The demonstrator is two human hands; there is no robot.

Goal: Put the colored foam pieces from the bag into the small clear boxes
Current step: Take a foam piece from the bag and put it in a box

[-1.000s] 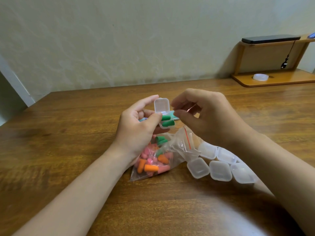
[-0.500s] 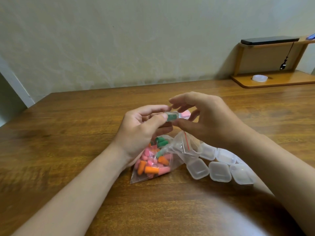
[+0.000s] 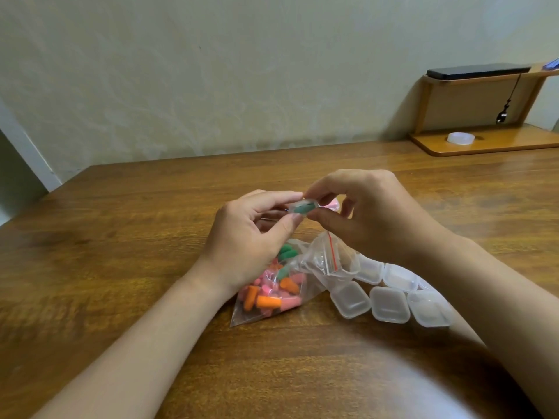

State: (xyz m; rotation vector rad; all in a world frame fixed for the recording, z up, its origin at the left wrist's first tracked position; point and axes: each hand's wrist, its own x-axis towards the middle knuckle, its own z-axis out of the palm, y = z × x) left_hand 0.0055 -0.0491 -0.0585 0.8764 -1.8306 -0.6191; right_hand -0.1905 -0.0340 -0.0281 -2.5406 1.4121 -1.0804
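One small clear box (image 3: pixel 312 204), green foam (image 3: pixel 301 209) visible inside, pinched from both sides: left hand (image 3: pixel 251 237) with curled fingers (image 3: pixel 278 197) and thumb, right hand (image 3: pixel 375 219) likewise. Held above the worktop (image 3: pixel 121 252). Bag (image 3: pixel 316 261) of pink, orange and green pieces (image 3: pixel 267 301) lies below; empty boxes (image 3: pixel 388 303) just beside it.

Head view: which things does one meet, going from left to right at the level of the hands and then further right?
Left hand → small clear plastic box holding green foam pieces, pinched by both hands → right hand → white tape roll on the wooden shelf.
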